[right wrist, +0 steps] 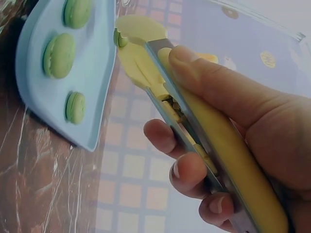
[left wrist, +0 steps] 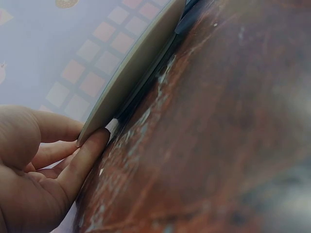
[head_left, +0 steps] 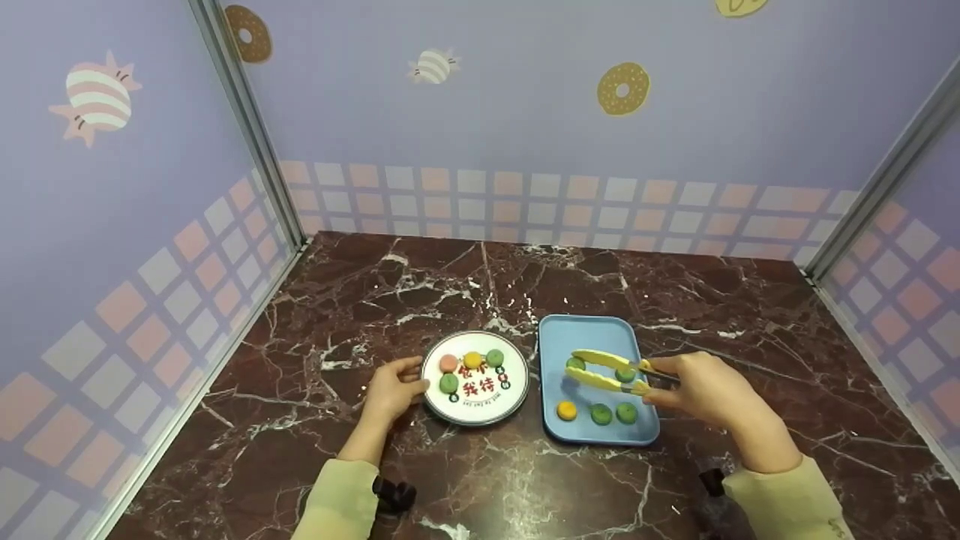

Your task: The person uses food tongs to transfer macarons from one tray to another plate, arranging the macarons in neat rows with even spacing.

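My left hand [head_left: 390, 391] pinches the left rim of a round white plate [head_left: 469, 412]; in the left wrist view the plate's edge [left wrist: 131, 73] sits between thumb and fingers. On the plate lie a pink macaron [head_left: 448, 364], a yellow macaron [head_left: 472, 361] and two green ones. My right hand [head_left: 709, 386] grips yellow tongs [right wrist: 218, 136] over a blue tray [head_left: 585, 330]. Between the tongs' tips is a green macaron [head_left: 576, 364]; whether it is raised off the tray I cannot tell. Another yellow macaron [head_left: 566, 410] and several green macarons [head_left: 601, 414] lie in the tray.
Plate and tray stand side by side on a dark red marbled table [head_left: 360, 300], a narrow gap between them. Small white crumbs or specks lie behind them. Purple panels [head_left: 510, 112] with sweets and checks enclose the table at the back and sides.
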### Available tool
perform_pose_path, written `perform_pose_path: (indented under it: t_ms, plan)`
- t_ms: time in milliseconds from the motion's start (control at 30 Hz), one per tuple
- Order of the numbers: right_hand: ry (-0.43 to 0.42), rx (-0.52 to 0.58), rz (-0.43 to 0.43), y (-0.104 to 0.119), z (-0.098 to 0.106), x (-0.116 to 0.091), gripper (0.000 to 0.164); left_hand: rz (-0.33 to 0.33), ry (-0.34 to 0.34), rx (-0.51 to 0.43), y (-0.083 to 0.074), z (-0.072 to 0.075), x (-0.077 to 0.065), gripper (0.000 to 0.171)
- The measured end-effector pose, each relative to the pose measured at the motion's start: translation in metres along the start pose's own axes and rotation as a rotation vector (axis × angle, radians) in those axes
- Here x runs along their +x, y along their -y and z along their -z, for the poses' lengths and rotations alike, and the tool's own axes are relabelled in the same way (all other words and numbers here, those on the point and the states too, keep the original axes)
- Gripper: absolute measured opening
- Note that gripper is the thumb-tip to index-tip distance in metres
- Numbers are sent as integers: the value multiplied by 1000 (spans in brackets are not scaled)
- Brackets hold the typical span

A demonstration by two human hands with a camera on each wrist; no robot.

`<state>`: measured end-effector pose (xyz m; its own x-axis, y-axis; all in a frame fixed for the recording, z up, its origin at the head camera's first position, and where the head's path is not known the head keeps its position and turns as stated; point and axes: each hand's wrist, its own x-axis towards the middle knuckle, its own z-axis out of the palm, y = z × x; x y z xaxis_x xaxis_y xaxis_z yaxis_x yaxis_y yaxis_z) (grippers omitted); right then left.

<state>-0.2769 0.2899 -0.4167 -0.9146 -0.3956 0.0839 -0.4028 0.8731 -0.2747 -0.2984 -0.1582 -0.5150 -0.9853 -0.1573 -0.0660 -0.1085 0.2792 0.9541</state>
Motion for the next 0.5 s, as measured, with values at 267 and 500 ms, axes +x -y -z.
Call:
perform_pose_path:
  t_ms: [267,500]
  plan:
    - [-27,9,83,12,-5,9,51,-3,-10,-5,-1,1,0,49]
    - [4,10,107,23,-9,18,55,-3,-9,7,1,1,1,48]
